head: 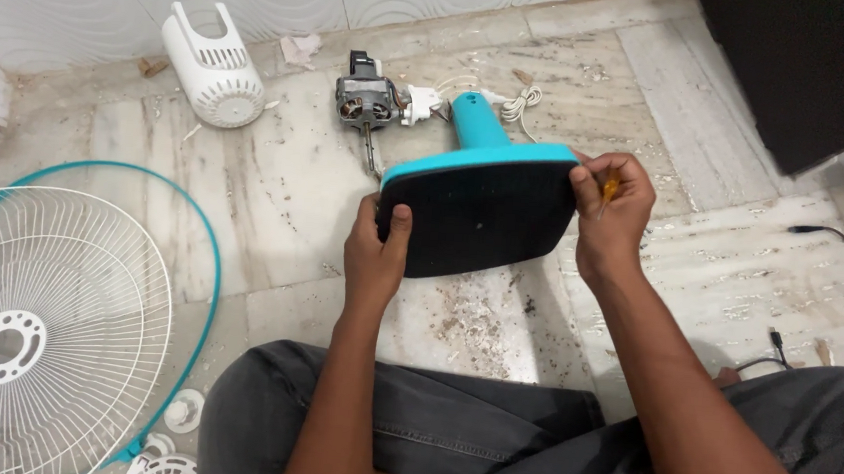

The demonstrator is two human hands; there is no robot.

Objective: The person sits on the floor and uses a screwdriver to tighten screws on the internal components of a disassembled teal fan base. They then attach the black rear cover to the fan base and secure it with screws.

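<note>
— Gripping how, exactly?
— Left hand (376,253) clamps the near-left edge of the fan base (479,216), thumb pressed flat on its dark underside. Right hand (609,217) pinches a small yellow-handled tool (609,189) at the base's right edge
— Where's the base?
— Tipped up off the marble floor (285,186), turquoise neck pointing far. Just beyond lie the motor (365,102) and a white motor cover (216,68); a wire fan guard (43,328) sits near left

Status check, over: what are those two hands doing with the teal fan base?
Left hand grips tilted teal fan base, dark underside up. Right hand holds its right edge, pinching a yellow-handled tool. Bare motor behind, apart.
</note>
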